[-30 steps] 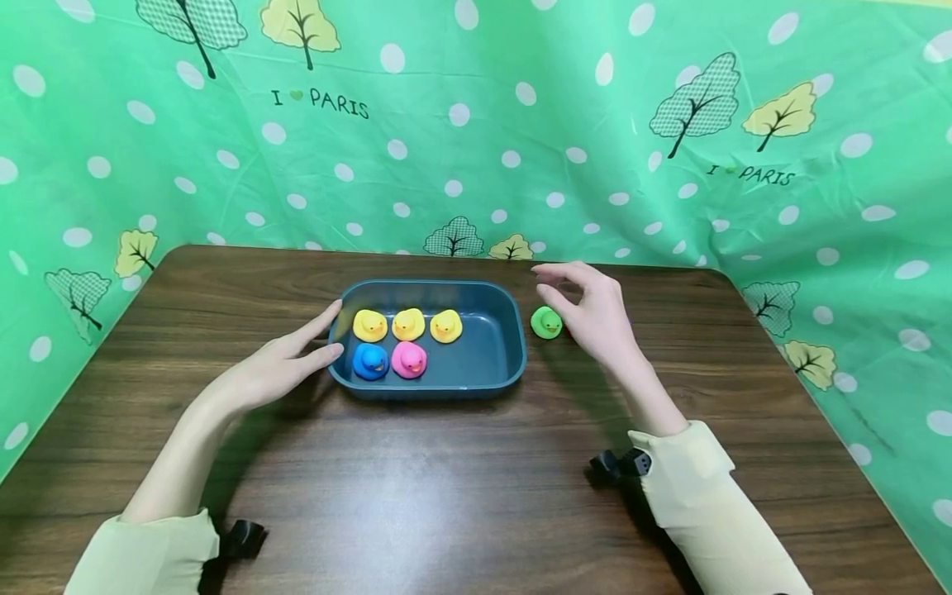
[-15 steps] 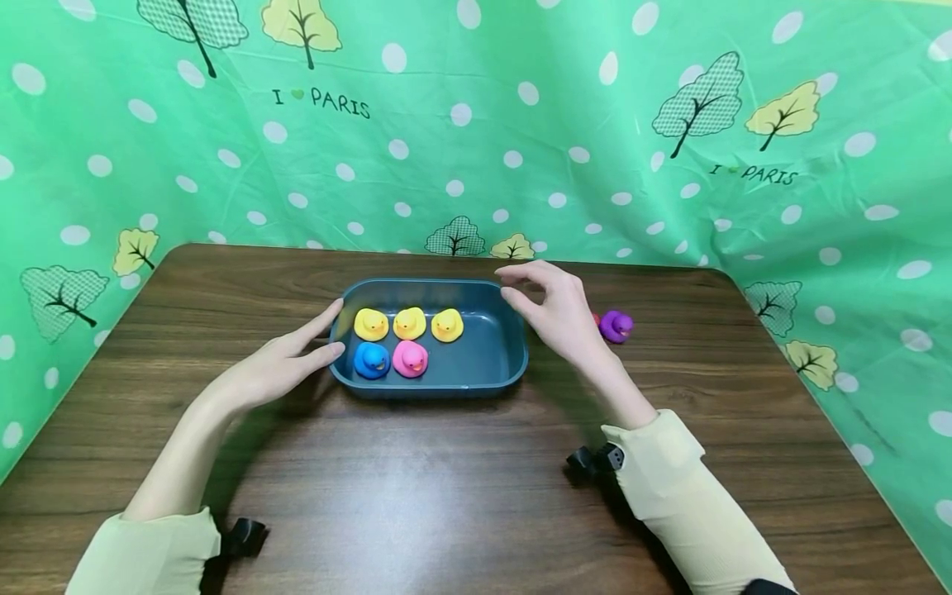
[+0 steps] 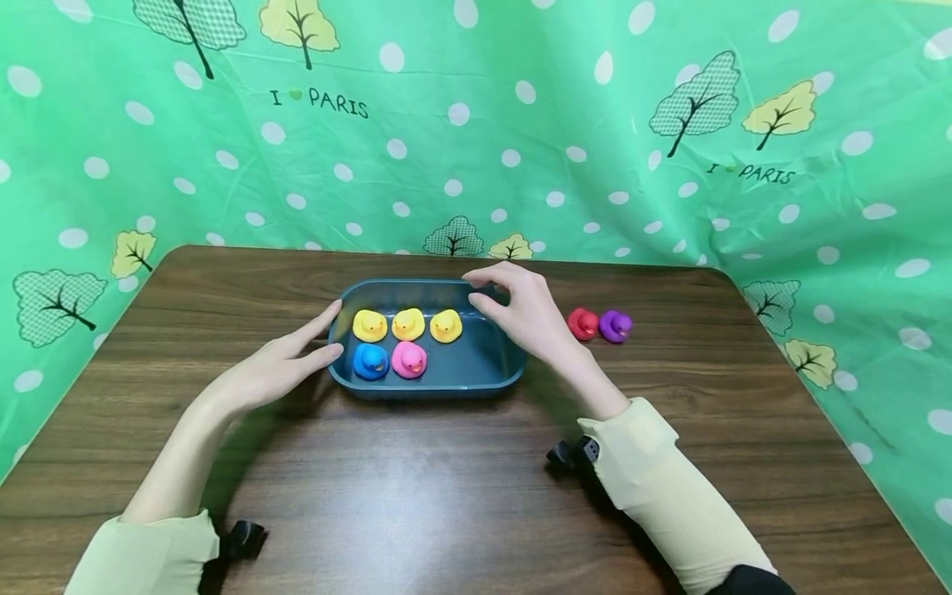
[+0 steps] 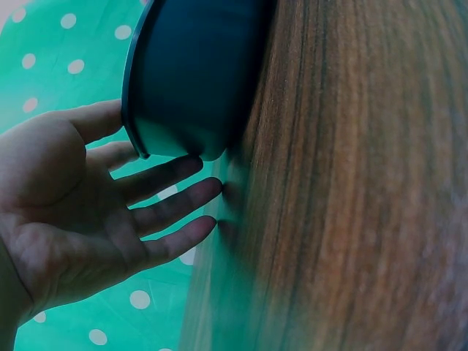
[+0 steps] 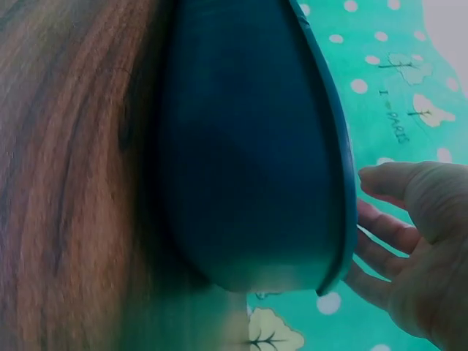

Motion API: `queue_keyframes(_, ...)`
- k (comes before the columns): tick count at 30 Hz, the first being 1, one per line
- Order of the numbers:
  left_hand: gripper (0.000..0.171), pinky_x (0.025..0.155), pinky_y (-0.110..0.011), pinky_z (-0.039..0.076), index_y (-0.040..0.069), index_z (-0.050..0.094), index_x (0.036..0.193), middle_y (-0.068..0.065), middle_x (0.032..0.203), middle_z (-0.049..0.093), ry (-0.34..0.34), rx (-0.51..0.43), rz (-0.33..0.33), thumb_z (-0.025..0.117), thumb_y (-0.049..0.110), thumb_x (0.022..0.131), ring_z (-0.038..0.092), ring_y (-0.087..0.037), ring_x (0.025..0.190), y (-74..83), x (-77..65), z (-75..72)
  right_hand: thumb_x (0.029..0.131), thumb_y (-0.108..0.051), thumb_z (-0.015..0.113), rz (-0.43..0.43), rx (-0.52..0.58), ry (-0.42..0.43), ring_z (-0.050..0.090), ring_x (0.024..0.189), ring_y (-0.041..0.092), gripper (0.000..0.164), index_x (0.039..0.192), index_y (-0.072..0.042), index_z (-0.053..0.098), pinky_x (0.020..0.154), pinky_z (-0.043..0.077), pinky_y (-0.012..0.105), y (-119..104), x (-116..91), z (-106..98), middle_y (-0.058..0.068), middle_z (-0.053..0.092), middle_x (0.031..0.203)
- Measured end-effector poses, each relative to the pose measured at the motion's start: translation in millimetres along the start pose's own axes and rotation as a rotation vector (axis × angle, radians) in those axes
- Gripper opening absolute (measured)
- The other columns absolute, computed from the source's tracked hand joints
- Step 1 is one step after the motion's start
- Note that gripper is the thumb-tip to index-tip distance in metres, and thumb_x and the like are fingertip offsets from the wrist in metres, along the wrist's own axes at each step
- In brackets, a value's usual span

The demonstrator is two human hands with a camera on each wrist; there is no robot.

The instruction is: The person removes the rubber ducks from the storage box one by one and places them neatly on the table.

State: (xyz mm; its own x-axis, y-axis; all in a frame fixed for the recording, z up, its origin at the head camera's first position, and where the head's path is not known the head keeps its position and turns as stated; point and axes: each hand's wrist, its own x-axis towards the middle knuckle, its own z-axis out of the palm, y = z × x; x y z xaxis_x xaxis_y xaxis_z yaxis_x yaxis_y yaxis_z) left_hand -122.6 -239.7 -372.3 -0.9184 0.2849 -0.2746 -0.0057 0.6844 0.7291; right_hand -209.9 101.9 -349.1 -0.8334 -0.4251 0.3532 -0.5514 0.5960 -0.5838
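Note:
A dark blue rounded tray [image 3: 483, 351] stands on the table, holding three yellow rubber ducks [image 3: 408, 325], a blue rubber duck [image 3: 370, 361] and a pink rubber duck [image 3: 409, 359]. My left hand [image 3: 278, 368] touches its left end with extended fingers; the left wrist view shows fingertips against the tray's wall. My right hand [image 3: 524, 310] hovers over the tray's right end, thumb and fingers parted with nothing between them. In the right wrist view its spread fingers are beside the tray's rim. The spot where a green rubber duck lay is hidden behind this hand.
A red rubber duck [image 3: 583, 324] and a purple rubber duck [image 3: 615, 326] sit on the wooden table [image 3: 416, 487], right of my right hand. A green dotted cloth [image 3: 476, 149] hangs behind the table.
My right hand has moved left from above the green duck to over the tray's right end, uncovering the red and purple ducks. The left hand and the tray stay put.

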Motion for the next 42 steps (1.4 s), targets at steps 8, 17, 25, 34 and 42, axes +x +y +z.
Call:
queue_keyframes(8,0.072,0.119,-0.075,0.022,0.044,0.001,0.164,-0.011,0.175,0.012,0.002,0.001,0.017,0.043,0.057,0.107,0.015,-0.048,0.158,-2.1,-0.9,0.1,0.096,-0.019,0.075,0.003,-0.035,-0.084,0.067,0.112,0.024,0.03,0.125,-0.011,0.075,0.098,0.057,0.043,-3.8,6.1,15.7,0.005,0.075,0.122)
queue_keyframes(17,0.072,0.118,-0.075,0.022,0.046,0.001,0.164,-0.013,0.174,0.014,-0.004,-0.011,0.015,0.043,0.055,0.107,0.016,-0.048,0.158,-1.7,-0.3,0.3,0.096,-0.021,0.074,0.028,-0.104,-0.161,0.067,0.116,0.02,0.033,0.129,-0.014,0.073,0.099,0.056,0.042,-8.2,8.7,25.0,0.003,0.073,0.125)
queue_keyframes(25,0.072,0.118,-0.075,0.023,0.046,0.0,0.163,-0.016,0.173,0.017,-0.006,-0.021,0.001,0.044,0.056,0.107,0.017,-0.048,0.158,-0.7,-0.6,0.1,0.095,-0.025,0.075,0.035,-0.2,-0.239,0.066,0.116,0.022,0.036,0.13,-0.016,0.072,0.098,0.056,0.042,-11.2,12.1,34.0,0.005,0.073,0.125)
queue_keyframes(34,0.073,0.117,-0.076,0.024,0.045,0.0,0.164,-0.016,0.173,0.016,-0.006,-0.015,0.004,0.044,0.057,0.106,0.017,-0.049,0.157,0.5,0.8,1.7,0.09,-0.034,0.081,0.013,-0.286,-0.275,0.065,0.112,0.021,0.04,0.126,-0.018,0.074,0.093,0.057,0.042,-6.2,10.8,42.0,0.003,0.072,0.122)
queue_keyframes(42,0.072,0.118,-0.077,0.022,0.047,0.0,0.163,-0.013,0.174,0.012,-0.011,-0.027,-0.004,0.043,0.057,0.106,0.014,-0.048,0.158,-0.2,0.2,-0.6,0.089,-0.036,0.082,-0.013,-0.334,-0.277,0.064,0.099,0.018,0.04,0.123,-0.018,0.076,0.076,0.056,0.035,-7.5,11.0,45.6,0.002,0.073,0.115)
